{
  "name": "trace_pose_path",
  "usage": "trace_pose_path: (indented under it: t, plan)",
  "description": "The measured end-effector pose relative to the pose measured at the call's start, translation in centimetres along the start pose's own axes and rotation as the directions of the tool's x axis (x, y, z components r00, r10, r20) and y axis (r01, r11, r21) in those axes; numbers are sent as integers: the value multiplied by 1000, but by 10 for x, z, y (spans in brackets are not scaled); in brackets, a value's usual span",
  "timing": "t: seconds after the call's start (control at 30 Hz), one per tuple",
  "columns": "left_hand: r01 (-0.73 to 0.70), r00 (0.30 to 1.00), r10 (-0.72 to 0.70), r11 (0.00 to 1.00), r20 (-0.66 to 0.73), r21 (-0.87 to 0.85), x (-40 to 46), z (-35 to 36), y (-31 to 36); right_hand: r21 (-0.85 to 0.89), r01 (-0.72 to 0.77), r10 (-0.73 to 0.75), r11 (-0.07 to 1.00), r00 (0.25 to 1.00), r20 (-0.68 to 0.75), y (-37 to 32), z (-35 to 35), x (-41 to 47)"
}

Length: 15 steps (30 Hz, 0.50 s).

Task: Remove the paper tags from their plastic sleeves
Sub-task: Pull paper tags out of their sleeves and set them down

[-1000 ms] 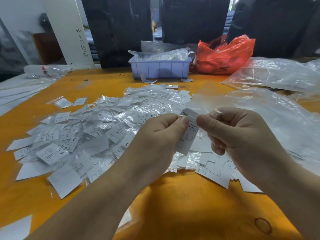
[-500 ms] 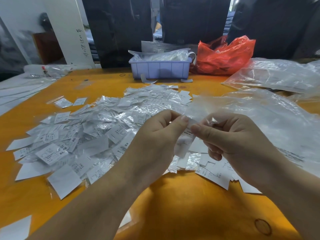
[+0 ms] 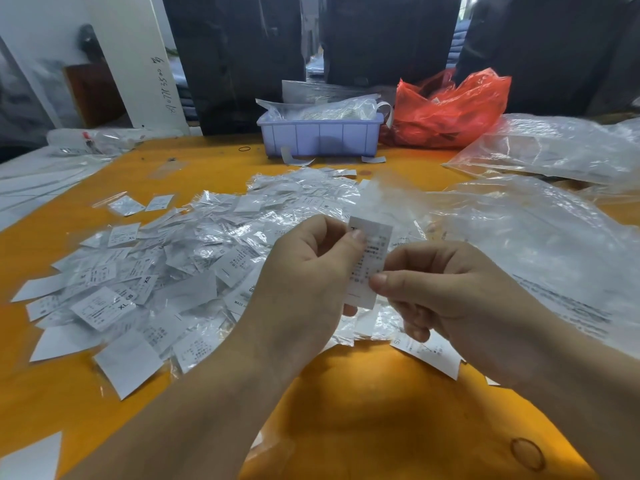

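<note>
Above the orange table [image 3: 363, 427] I hold one white printed paper tag [image 3: 370, 251] upright between both hands. My left hand [image 3: 308, 275] pinches its upper left edge with the thumb. My right hand [image 3: 450, 299] pinches its lower right side between thumb and fingers. A blurred patch of clear plastic [image 3: 391, 195] shows just above the tag; I cannot tell whether it is the tag's sleeve. A wide pile of tags in clear sleeves [image 3: 173, 268] covers the table left of and behind my hands. A few bare tags [image 3: 429, 355] lie under my right hand.
A lilac plastic bin [image 3: 320, 138] with plastic in it stands at the back, a red plastic bag [image 3: 450, 109] beside it. Large clear bags [image 3: 540, 244] spread over the right side. A rubber band [image 3: 526, 453] lies near the front right.
The tag was blurred and low between my hands half a second ago. It now stands upright and sharp, my left thumb higher on it, and a clear blur has appeared above it.
</note>
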<state>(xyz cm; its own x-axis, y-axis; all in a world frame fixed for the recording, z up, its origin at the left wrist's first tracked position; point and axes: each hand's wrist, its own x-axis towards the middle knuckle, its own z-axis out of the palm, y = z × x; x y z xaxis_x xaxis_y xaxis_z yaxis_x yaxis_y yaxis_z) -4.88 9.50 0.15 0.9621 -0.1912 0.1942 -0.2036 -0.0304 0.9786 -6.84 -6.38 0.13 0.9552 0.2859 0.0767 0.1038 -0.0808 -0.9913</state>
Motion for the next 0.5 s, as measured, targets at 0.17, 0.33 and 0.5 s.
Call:
trace_pose_path:
  t: [0.17, 0.33, 0.5]
  plan:
    - [142, 989, -135, 979, 51, -149, 2, 0, 1, 4, 20, -19, 1000, 994, -106, 3, -2, 1]
    - [234, 969, -196, 925, 152, -298, 3, -2, 3, -117, 67, -85, 991, 984, -155, 1, -2, -1]
    - [229, 969, -188, 929, 163, -290, 5, -3, 0, -198, 130, -163, 971, 974, -159, 4, -1, -1]
